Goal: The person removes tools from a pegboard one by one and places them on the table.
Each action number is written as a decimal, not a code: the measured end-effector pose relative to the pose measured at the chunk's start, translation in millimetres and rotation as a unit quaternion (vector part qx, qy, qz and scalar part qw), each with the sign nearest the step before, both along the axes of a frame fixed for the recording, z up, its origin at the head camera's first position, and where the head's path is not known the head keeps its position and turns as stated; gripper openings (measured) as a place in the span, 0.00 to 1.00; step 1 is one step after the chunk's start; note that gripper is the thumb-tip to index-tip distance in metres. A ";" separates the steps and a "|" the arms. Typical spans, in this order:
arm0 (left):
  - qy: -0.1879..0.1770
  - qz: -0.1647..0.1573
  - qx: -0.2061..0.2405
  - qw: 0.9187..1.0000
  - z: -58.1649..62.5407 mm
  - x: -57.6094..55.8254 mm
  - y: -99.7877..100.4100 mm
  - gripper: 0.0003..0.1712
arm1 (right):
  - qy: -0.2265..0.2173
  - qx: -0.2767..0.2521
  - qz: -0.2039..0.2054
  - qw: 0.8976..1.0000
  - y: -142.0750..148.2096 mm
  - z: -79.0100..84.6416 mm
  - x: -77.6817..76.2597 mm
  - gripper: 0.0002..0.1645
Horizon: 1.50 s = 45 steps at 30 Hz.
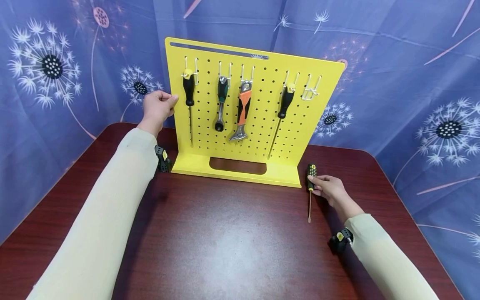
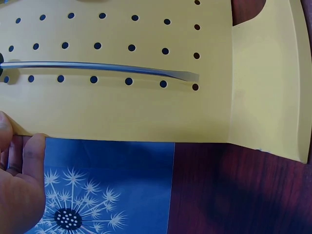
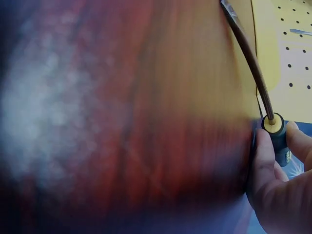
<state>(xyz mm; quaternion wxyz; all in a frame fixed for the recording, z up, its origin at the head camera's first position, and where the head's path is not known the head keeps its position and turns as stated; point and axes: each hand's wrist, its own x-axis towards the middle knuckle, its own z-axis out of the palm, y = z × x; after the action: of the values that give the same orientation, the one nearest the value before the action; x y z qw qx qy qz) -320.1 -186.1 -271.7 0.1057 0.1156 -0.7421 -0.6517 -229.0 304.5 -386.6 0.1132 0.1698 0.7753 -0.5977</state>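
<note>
On the left, my left hand (image 1: 156,109) pinches the side edge of a yellow pegboard (image 1: 322,68) between thumb and fingers; the left wrist view shows the fingertips at that edge. My right hand (image 1: 331,189) holds a flathead screwdriver (image 1: 312,170) by its black and yellow handle, right of the board's base, blade pointing towards me. Seen from the right wrist, the thumb (image 3: 300,141) and fingers lie on either side of the handle. Nearest the left hand hangs another flathead screwdriver (image 1: 189,89), black-handled with a yellow end.
Also hanging on the board are a ratchet wrench (image 1: 222,91), an orange and black adjustable wrench (image 1: 244,104) and a black-handled screwdriver (image 1: 286,102). A white double hook (image 1: 310,92) at the right bears nothing. The board stands on a dark red table (image 1: 210,233) before a blue curtain (image 1: 240,21).
</note>
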 end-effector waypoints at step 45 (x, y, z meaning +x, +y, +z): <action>-0.002 -0.002 -0.015 1.000 -1.7 -1.4 -0.9 0.08 | 0.004 0.110 0.040 0.993 -3.8 4.6 -0.6 0.39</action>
<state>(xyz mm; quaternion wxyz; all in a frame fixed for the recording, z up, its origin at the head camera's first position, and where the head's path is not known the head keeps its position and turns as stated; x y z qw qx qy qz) -321.5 -187.0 -273.4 0.1045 0.1139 -0.7523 -0.6404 -229.6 300.8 -382.0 0.1151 0.1475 0.8428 -0.5047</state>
